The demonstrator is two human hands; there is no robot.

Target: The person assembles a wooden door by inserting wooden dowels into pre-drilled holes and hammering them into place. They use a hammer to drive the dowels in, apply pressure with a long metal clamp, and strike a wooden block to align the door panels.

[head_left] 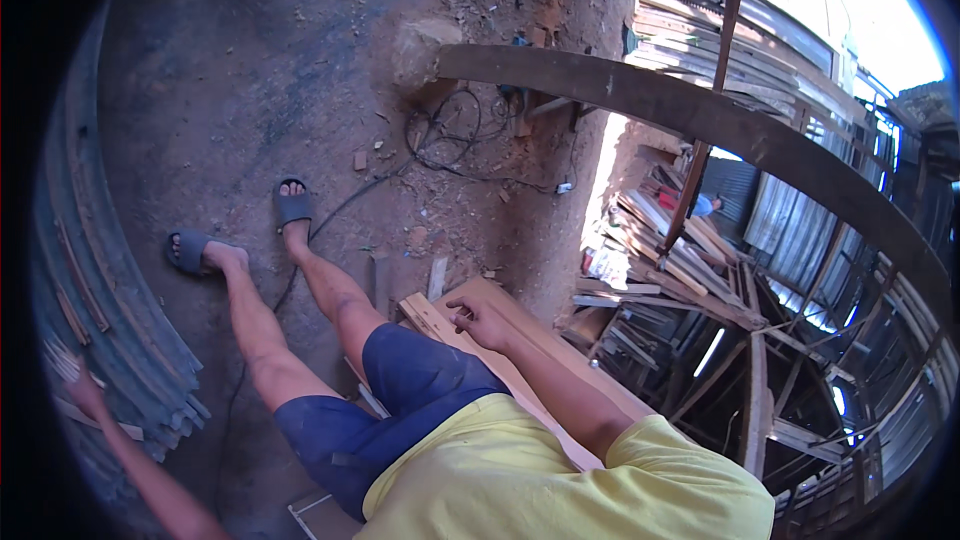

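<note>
Yellow shirt [520,480] fills the near edge of my view, with dark blue shorts [400,400] just beyond it and two bare legs stretched toward the far left, ending in grey sandals [292,206] on the dirt floor [250,70].

My right hand [478,320] rests on pale wooden planks [520,340] that lie just right of my thigh. The fingers are curled and bent down onto the top plank, fingertips touching the wood; I cannot tell whether they grip its edge or only press on it. The planks run from near right toward the middle of the scene, stacked flat, touching one another.

My left hand [82,390] is at the near left, reaching out to a stack of curved grey strips [110,310] that arcs along the left rim. It is small and blurred there, so I cannot tell how open it is or whether it has hold of anything; it appears to touch the stack's near end.

I see no containers that I can make out. Among the loose timber [680,260] piled to the right lies a small whitish packet-like patch [603,265], too small to read as anything definite.

Farther off, a black cable [450,140] coils on the dirt beside a stone [420,50], and a long curved dark beam [700,120] sweeps across the far right above the timber. Corrugated metal sheeting [790,220] stands behind it.
</note>
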